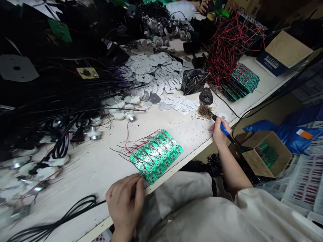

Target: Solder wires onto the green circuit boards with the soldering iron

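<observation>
Circuit board: green sheet flat on the desk, glare across its middle, red and black wires crossing it and sticking out past its far left side.
Left hand: curled at the board's left edge, thumb and forefinger close together; cannot tell if they pinch anything.
Right hand: wrapped around a blue soldering iron, tip end beside brown crumbs.
Edges: the board lies near the desk's front edge; pale wood shows on its far side.
In the way: gray plates, a black fan and tangled red wires beyond; looped black cords left.
</observation>
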`<state>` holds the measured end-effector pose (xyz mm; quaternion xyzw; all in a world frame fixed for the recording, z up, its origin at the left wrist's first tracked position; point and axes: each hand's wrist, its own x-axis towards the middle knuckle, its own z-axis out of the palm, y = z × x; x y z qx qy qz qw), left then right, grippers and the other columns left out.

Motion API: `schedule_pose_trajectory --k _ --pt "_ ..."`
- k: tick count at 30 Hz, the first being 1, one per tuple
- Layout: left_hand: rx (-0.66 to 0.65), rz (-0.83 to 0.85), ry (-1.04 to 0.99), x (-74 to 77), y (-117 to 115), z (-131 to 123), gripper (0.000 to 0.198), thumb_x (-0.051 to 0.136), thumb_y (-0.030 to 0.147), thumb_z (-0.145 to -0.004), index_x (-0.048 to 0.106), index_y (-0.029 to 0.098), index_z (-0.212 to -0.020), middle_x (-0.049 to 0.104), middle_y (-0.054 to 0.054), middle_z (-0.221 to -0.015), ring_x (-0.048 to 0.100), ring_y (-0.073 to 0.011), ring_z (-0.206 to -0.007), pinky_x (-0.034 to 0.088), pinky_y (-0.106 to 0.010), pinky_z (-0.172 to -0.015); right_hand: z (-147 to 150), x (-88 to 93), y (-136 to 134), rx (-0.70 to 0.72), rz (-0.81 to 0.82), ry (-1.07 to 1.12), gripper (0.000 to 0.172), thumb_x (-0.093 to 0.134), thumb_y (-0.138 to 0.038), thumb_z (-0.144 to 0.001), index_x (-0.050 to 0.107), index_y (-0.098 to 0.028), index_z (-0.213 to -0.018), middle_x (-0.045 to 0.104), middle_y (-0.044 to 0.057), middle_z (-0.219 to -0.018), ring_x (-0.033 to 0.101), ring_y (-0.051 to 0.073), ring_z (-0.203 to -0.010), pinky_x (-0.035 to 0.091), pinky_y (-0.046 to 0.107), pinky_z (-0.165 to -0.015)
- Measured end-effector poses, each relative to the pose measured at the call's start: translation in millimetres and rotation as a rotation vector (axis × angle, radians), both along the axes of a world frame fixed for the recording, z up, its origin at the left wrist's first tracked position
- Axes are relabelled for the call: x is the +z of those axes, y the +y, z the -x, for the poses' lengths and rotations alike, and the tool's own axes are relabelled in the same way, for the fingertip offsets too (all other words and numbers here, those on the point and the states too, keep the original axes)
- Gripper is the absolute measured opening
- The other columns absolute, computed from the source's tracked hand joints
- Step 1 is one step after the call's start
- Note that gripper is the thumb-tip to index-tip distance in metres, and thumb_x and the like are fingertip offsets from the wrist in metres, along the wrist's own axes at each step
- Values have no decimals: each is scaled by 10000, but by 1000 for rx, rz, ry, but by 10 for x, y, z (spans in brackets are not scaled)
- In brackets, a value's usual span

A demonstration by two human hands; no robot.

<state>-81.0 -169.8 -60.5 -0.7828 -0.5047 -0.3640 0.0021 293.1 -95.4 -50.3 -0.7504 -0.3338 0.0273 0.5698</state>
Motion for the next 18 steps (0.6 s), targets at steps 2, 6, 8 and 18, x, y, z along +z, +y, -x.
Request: schedule_pose_trajectory --k 2,6,8,18 --pt "-2 1 -21 -15 -3 9 71 665 185 -891 638 193 -956 745 -58 -884 696 -225 -824 465 -368 -840 -8 -14 13 -4 -10 4 444 529 -582 -893 678 -164 -891 603 -38 -538 633 146 -477 541 288 -620" --pt "-11 6 -47 -8 11 -8 81 671 176 -882 638 206 -949 752 -49 -899 699 -215 -828 462 -371 -858 -75 -29 29 17 -26 36 464 555 -607 -871 674 -160 -917 616 -37 -552 648 148 -483 538 276 -589" --pt "-2 14 -50 34 2 -50 84 680 175 -873 641 210 -939 757 -48 -916 702 -211 -830 460 -371 -853 -77 -6 2 25 -50 86 476 571 -622 -855 661 -157 -909 618 -38 -554 642 149 -467 525 269 -540" --pt "127 192 -146 177 -159 -215 86 613 189 -914 621 213 -832 778 -31 -957 728 -176 -869 436 -367 -852 882 -68 -682 776 -175 232 450 517 -613 -933 645 -207 -1080 726 35 -776 747 238 -703 628 469 -734"
